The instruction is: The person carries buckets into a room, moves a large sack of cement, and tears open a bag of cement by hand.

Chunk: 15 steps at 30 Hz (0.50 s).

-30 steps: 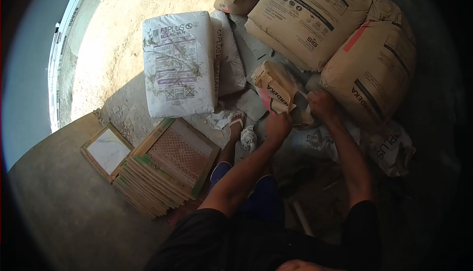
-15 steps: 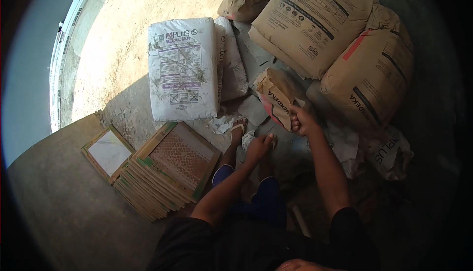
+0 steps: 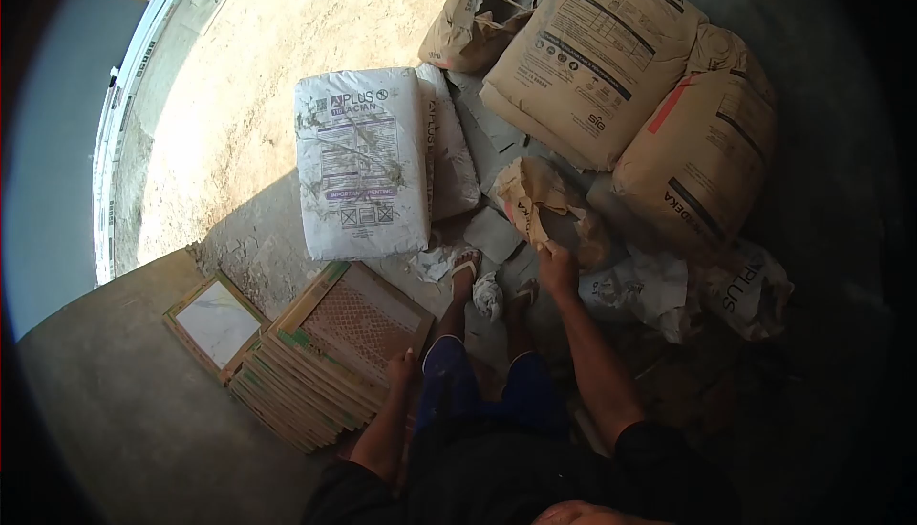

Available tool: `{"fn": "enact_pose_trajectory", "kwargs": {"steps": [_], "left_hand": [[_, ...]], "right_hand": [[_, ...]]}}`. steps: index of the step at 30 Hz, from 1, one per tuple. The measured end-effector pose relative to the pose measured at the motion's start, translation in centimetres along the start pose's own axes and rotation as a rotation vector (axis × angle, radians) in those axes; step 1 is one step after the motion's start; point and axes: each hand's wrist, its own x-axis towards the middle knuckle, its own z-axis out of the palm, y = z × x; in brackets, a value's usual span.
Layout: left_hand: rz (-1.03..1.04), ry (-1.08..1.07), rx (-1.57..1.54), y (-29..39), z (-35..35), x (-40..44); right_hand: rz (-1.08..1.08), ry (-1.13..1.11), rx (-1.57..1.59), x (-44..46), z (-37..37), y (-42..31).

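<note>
My right hand is closed on the near edge of a cement bag, an opened brown paper sack with a crumpled mouth. That sack rests on the floor past my feet, and what is inside it is too dark to make out. My left hand is curled into a fist beside the right edge of a stack of boxed tiles. Whether anything is inside that fist is hidden. Between my feet lies a crumpled whitish bag.
Two full brown sacks lean together at the upper right, with another opened brown bag behind. White sacks stand left of centre. Torn white bags lie at right. A framed marbled tile lies beside the stack.
My left hand has moved left and down, from above my feet to the tile stack. My right hand has drawn slightly left and nearer, still gripping the bag, whose mouth now shows wider.
</note>
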Motion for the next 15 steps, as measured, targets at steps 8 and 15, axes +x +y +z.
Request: {"fn": "enact_pose_trajectory", "kwargs": {"steps": [8,15], "left_hand": [[0.216,-0.105,0.079,2.6,4.4,5.7],[0.205,-0.154,-0.189,8.5,2.3,1.7]], "right_hand": [[0.260,-0.291,-0.381,10.4,-0.9,-3.6],[0.684,-0.332,0.971,18.7,10.5,6.8]]}}
